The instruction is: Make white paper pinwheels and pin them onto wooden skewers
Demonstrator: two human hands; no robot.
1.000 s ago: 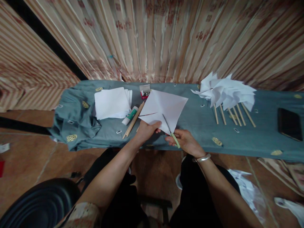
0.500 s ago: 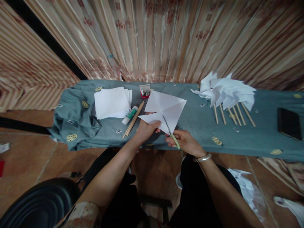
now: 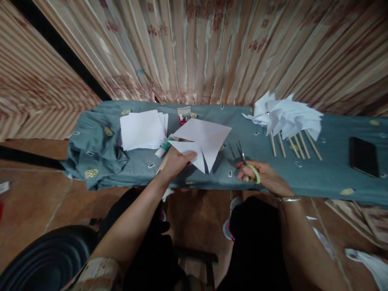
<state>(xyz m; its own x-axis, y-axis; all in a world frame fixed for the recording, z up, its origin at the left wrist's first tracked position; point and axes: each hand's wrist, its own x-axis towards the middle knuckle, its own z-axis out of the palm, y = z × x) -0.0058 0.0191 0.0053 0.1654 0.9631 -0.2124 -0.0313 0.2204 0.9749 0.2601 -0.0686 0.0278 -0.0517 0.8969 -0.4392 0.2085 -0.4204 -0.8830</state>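
My left hand [image 3: 178, 160] pinches a white square of paper [image 3: 209, 139] by its near left part, thumb on top. Two slits run inward from the paper's corners, one at the left and one at the near side. To the right, apart from the paper, my right hand [image 3: 257, 173] holds scissors [image 3: 252, 171] with light green handles, their blades pointing away from me and slightly parted. Under and beside the paper lie several wooden sticks [image 3: 165, 161], partly hidden, and a green and white glue stick [image 3: 164, 146].
A stack of white paper [image 3: 142, 131] lies at the left, with a small red box of metal pieces [image 3: 184, 117] nearby. Several paper pinwheels [image 3: 287, 115] on sticks rest at the right, before a black phone [image 3: 363, 157]. A black stool [image 3: 48, 258] stands lower left.
My right hand has moved right with the scissors, drawing them out of the paper. The near slit now gapes visibly. My left hand has shifted slightly left with the paper.
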